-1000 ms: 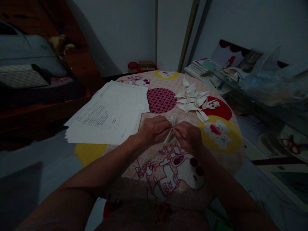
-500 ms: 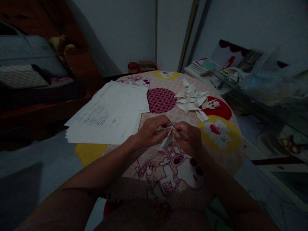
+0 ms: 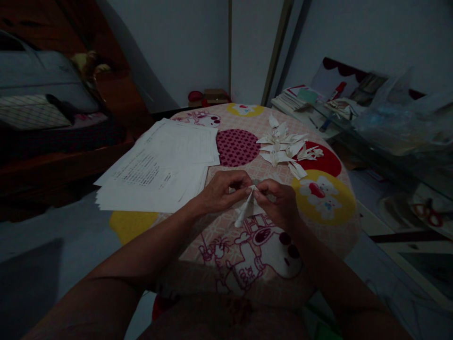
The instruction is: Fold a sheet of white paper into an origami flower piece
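Between my two hands is a small piece of folded white paper (image 3: 243, 212), its narrow point upward and a rolled-looking flap hanging down. My left hand (image 3: 228, 190) pinches it from the left with thumb and fingers. From the right, my right hand (image 3: 278, 198) pinches the same paper close to its tip, the fingertips of both hands nearly meeting. Beyond my right hand lies a cluster of folded paper pieces (image 3: 281, 146) with pointed, leaf-like ends. A stack of printed paper sheets (image 3: 159, 165) lies left of my hands.
A patterned cloth covers the round table (image 3: 230, 264). To the right, a glass-topped stand (image 3: 396, 165) bears a clear plastic bag (image 3: 396, 118), books (image 3: 295, 100) and red-handled scissors (image 3: 428, 215) lower down. A wooden seat (image 3: 116, 106) with bags stands at the left.
The folded paper has turned slightly, so its hanging flap and the part behind it show more openly. My hands have shifted only a little, both still pinching it.
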`<act>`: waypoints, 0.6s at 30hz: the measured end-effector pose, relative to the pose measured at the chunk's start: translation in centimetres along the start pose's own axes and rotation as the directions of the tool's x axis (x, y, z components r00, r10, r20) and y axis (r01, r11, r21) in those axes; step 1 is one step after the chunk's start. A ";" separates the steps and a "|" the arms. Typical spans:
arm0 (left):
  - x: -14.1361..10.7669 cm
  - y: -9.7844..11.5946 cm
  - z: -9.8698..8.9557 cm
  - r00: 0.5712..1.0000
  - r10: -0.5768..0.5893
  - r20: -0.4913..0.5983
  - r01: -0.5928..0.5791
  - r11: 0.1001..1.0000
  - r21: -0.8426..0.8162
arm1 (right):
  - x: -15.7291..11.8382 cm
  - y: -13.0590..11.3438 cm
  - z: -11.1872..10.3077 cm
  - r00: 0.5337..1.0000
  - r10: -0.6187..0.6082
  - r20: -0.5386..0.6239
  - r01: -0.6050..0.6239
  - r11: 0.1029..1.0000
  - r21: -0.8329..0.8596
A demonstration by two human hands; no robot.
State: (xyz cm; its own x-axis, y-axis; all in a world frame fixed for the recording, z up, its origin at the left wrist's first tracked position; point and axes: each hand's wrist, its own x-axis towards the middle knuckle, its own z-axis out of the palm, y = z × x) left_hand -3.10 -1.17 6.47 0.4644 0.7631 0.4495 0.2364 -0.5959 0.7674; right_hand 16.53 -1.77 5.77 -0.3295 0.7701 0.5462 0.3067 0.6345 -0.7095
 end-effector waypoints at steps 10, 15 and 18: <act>0.1 0.0 0.1 0.996 0.085 -0.028 -0.081 0.990 0.118 | -0.1 0.1 -0.6 0.995 -0.024 0.097 0.027 0.999 -0.025; -0.1 -0.2 0.2 0.982 0.175 -0.070 -0.153 0.956 0.251 | -0.2 0.2 -0.7 0.989 -0.113 0.093 0.120 0.990 -0.074; -0.2 -0.3 0.4 0.965 0.244 -0.094 -0.202 0.924 0.324 | -0.2 0.7 -0.4 0.969 -0.244 0.044 0.248 0.959 -0.134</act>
State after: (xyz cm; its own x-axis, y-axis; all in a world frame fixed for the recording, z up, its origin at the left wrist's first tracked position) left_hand -2.97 -1.20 5.96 0.4254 0.6149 0.6640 0.4017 -0.7858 0.4703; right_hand 17.22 -1.49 5.33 -0.4331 0.5882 0.6829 0.3325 0.8085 -0.4855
